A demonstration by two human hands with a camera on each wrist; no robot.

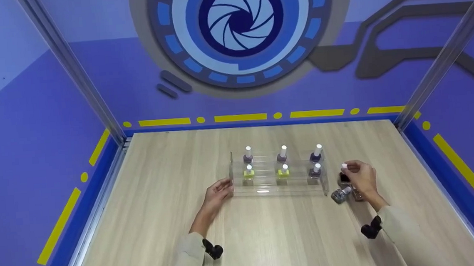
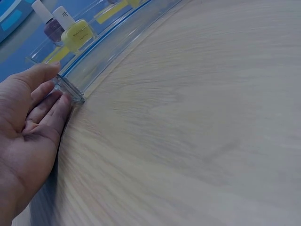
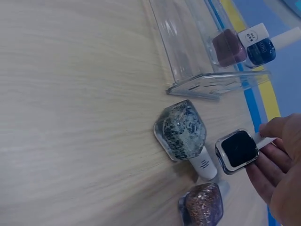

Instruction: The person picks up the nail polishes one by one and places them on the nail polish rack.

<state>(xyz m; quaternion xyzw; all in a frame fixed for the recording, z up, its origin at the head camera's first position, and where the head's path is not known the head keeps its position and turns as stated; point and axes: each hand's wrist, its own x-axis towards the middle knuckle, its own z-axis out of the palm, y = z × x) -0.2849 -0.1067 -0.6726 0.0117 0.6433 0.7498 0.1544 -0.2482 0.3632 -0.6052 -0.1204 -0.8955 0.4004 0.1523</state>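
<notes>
My left hand (image 1: pixel 217 195) holds the left end of a clear stepped display stand (image 1: pixel 274 192), its thumb at the upper edge and fingers against the end panel. My right hand (image 1: pixel 362 177) pinches the white cap of a black nail polish bottle (image 3: pixel 239 149), right of the stand. Just under it lie a glittery grey-green nail polish bottle (image 3: pixel 181 131) and a coppery glitter nail polish bottle (image 3: pixel 203 207), both on their sides. On the stand's lower step are two yellow bottles (image 1: pixel 249 174) (image 1: pixel 283 173) and a mauve one (image 1: pixel 315 172).
The stand's upper step bears two greyish-purple bottles (image 1: pixel 247 158) (image 1: pixel 281 158) and a dark blue one (image 1: pixel 315 157), all white-capped and upright. The wooden table (image 1: pixel 172 162) is bounded by blue-purple panels (image 1: pixel 104 84) with metal posts at the corners.
</notes>
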